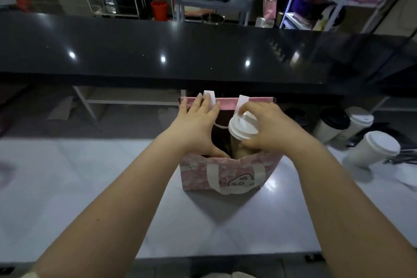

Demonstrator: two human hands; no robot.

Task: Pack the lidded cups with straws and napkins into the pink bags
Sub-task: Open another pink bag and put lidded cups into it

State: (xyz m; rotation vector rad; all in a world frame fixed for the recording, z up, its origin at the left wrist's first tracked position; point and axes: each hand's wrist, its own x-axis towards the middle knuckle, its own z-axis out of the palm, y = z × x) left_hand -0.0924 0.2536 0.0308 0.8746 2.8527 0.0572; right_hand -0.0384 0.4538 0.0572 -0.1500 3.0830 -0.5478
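A pink bag with white handles and a car drawing stands open on the white table. My right hand grips a white-lidded cup, held tilted, its lower part inside the bag's mouth. My left hand lies over the left side of the opening with straight fingers reaching the far rim and its white handle, and the thumb inside the near edge. No straws or napkins show.
Three more lidded cups sit at the right: a white-lidded one leaning near the table's edge, a black-lidded one and another white one behind. A black counter runs across beyond the table. Shelving stands further back.
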